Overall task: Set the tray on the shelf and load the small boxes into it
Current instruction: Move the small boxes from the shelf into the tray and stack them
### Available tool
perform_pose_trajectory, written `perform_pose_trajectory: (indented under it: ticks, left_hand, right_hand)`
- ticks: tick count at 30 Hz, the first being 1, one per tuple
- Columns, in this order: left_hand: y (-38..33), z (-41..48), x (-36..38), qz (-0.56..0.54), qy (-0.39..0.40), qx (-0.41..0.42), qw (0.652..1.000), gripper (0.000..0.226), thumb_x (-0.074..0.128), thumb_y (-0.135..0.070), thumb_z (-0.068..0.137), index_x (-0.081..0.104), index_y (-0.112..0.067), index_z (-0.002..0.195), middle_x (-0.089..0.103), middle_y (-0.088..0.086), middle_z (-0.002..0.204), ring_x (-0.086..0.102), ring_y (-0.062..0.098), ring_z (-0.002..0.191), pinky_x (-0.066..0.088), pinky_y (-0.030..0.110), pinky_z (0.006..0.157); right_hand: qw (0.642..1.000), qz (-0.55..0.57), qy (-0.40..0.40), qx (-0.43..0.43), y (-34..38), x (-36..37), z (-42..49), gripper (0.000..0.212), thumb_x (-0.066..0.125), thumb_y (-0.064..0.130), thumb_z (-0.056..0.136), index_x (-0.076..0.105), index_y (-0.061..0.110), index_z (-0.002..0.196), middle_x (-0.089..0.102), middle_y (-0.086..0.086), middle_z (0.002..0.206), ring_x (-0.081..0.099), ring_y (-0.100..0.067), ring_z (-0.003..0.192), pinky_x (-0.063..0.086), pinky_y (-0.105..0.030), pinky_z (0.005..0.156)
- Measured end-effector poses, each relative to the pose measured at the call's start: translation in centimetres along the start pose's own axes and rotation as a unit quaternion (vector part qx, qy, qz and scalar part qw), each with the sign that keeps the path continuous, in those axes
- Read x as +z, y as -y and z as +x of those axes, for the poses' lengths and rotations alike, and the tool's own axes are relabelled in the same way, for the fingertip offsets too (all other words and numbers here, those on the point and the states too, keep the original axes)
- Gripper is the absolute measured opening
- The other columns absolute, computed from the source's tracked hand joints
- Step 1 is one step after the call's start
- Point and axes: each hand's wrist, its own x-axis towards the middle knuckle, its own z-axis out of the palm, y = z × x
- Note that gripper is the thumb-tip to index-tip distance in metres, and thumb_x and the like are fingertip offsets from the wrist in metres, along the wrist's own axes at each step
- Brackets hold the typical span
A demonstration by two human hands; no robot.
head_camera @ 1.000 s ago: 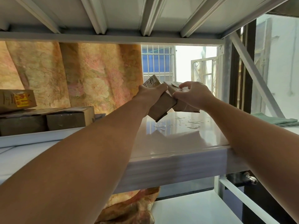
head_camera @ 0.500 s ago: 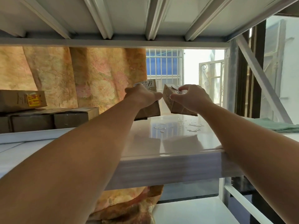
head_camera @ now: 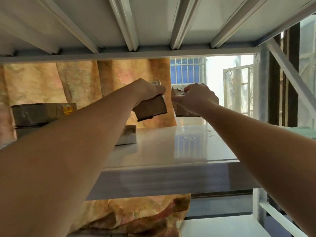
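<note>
My left hand (head_camera: 147,90) grips a small brown cardboard box (head_camera: 151,108) from above and holds it in the air over the glossy white shelf (head_camera: 171,147). Just to its right, my right hand (head_camera: 196,97) grips a second small brown box (head_camera: 183,111), also lifted above the shelf. A narrow gap separates the two boxes. Behind my left forearm a low white tray (head_camera: 127,139) rests on the shelf with more brown boxes (head_camera: 42,113) stacked in it at the left. My arm hides most of the tray.
A ribbed metal shelf (head_camera: 153,23) hangs close overhead. A floral curtain (head_camera: 85,82) lies behind the shelf. A grey upright post (head_camera: 263,86) and a diagonal brace (head_camera: 290,71) stand at the right, with a green cloth (head_camera: 307,132) past them. A lower shelf (head_camera: 222,226) shows below.
Both hands have lifted their boxes higher and shifted a little left, and the boxes have moved apart. The view has tilted upward.
</note>
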Motion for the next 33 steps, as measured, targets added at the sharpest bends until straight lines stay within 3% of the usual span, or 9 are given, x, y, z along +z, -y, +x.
perform_pose_trajectory:
  ticks: [3, 7, 10, 14, 16, 24, 29, 33]
  left_hand:
    - [1.5, 0.4, -2.9, 0.008, -0.001, -0.008, 1.0, 0.046, 0.062, -0.05, 0.08, 0.05, -0.012, 0.103, 0.056, 0.012, 0.082, 0.058, 0.025, 0.07, 0.047, 0.028, 0.057]
    - [4.2, 1.3, -7.1, -0.008, -0.017, -0.021, 1.0, 0.061, 0.064, -0.051, 0.076, 0.051, -0.009, 0.118, 0.062, 0.016, 0.099, 0.064, 0.03, 0.085, 0.053, 0.033, 0.076]
    - [6.4, 1.8, -9.9, 0.016, -0.04, -0.035, 0.998, 0.06, 0.063, -0.051, 0.078, 0.046, -0.01, 0.119, 0.056, 0.013, 0.092, 0.057, 0.027, 0.078, 0.048, 0.03, 0.064]
    - [9.3, 2.4, -13.0, 0.098, -0.077, -0.047, 0.991, 0.081, 0.062, -0.059, 0.074, 0.041, -0.01, 0.134, 0.053, 0.016, 0.12, 0.054, 0.033, 0.104, 0.049, 0.037, 0.087]
    - [10.3, 2.6, -14.1, 0.128, -0.079, -0.046, 0.988, 0.081, 0.061, -0.059, 0.074, 0.042, -0.01, 0.135, 0.052, 0.016, 0.124, 0.053, 0.033, 0.108, 0.049, 0.038, 0.093]
    - [12.3, 2.9, -16.3, 0.134, -0.04, -0.027, 0.99, 0.069, 0.061, -0.055, 0.078, 0.049, -0.008, 0.128, 0.054, 0.016, 0.12, 0.055, 0.032, 0.106, 0.047, 0.036, 0.088]
    - [12.2, 3.0, -15.6, 0.172, -0.012, -0.017, 0.985, 0.071, 0.057, -0.057, 0.082, 0.049, -0.006, 0.131, 0.053, 0.017, 0.128, 0.054, 0.032, 0.113, 0.046, 0.034, 0.088]
    - [12.1, 3.3, -14.8, 0.229, 0.008, -0.029, 0.973, 0.073, 0.057, -0.059, 0.081, 0.049, -0.007, 0.13, 0.053, 0.015, 0.122, 0.053, 0.029, 0.104, 0.042, 0.032, 0.082]
  right_hand:
    - [1.0, 0.017, 0.002, -0.005, 2.3, 0.4, 0.4, 0.069, 0.05, 0.07, 0.066, 0.065, 0.021, 0.112, 0.062, -0.003, 0.119, 0.061, -0.023, 0.092, 0.051, -0.034, 0.078]
    - [0.998, 0.055, 0.011, -0.022, 6.2, 1.0, 0.8, 0.055, 0.048, 0.064, 0.071, 0.067, 0.018, 0.095, 0.062, -0.003, 0.09, 0.06, -0.023, 0.079, 0.045, -0.028, 0.066]
    - [0.997, 0.064, 0.018, -0.034, 9.3, 1.8, 0.8, 0.05, 0.05, 0.064, 0.075, 0.062, 0.016, 0.083, 0.054, 0.002, 0.069, 0.058, -0.022, 0.072, 0.039, -0.026, 0.059]
    - [0.996, 0.07, 0.029, -0.051, 13.2, 3.7, 0.3, 0.064, 0.05, 0.072, 0.072, 0.067, 0.014, 0.093, 0.066, -0.004, 0.084, 0.064, -0.023, 0.078, 0.05, -0.031, 0.068]
    - [0.995, 0.058, 0.041, -0.063, 14.9, 4.6, -0.2, 0.066, 0.05, 0.073, 0.072, 0.067, 0.015, 0.096, 0.068, -0.004, 0.09, 0.064, -0.024, 0.081, 0.05, -0.03, 0.067]
    - [0.995, 0.028, 0.061, -0.074, 19.0, 7.4, -1.3, 0.06, 0.051, 0.07, 0.075, 0.063, 0.015, 0.094, 0.063, -0.004, 0.092, 0.061, -0.025, 0.082, 0.044, -0.03, 0.065]
    - [0.996, 0.034, 0.057, -0.054, 19.3, 9.1, -1.8, 0.068, 0.046, 0.072, 0.075, 0.064, 0.014, 0.105, 0.061, -0.006, 0.106, 0.055, -0.026, 0.082, 0.036, -0.028, 0.059]
    - [0.998, 0.005, 0.037, -0.051, 18.4, 10.4, -2.1, 0.08, 0.039, 0.08, 0.072, 0.064, 0.018, 0.115, 0.06, -0.007, 0.119, 0.061, -0.029, 0.099, 0.047, -0.034, 0.072]
